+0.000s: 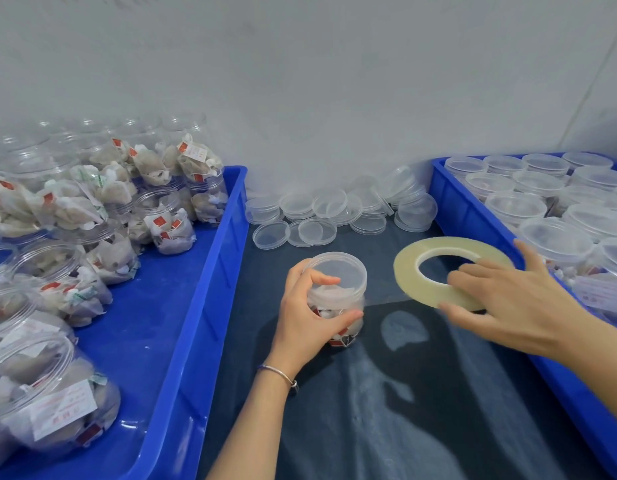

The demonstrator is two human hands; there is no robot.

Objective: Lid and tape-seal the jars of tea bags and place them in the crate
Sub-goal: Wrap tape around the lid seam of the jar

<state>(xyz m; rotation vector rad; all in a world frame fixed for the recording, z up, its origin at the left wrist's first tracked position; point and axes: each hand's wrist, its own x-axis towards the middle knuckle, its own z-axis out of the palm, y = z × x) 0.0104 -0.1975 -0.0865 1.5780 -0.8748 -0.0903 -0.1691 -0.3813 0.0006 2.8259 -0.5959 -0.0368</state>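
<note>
Seen from the head camera, a worker's left hand (309, 311) wraps around a small clear plastic jar of tea bags (338, 299) standing upright on the dark desk (421, 393), thumb across the front of the jar and fingers curled over the edge of its translucent lid (338, 273), which sits on top. A thin metal bangle (277, 372) circles that wrist. Just to the right of the jar, the right hand (508, 301) holds a wide, flat roll of clear tape (438, 268) tilted above the desk, fingers curled over its near rim and reaching into the centre hole, thumb beneath the edge. A faint clear strip appears to run from the roll toward the jar, though it is too pale to be sure.

At the left, a blue plastic crate (210, 289) holds many open jars stuffed with tea bags (103, 216), some upright and some tipped over. At the right, a second blue crate (473, 216) carries rows of lidded jars (528, 199) standing close together. Between the two crates, against the grey wall (317, 81), lies a loose heap of spare clear lids (334, 213).
</note>
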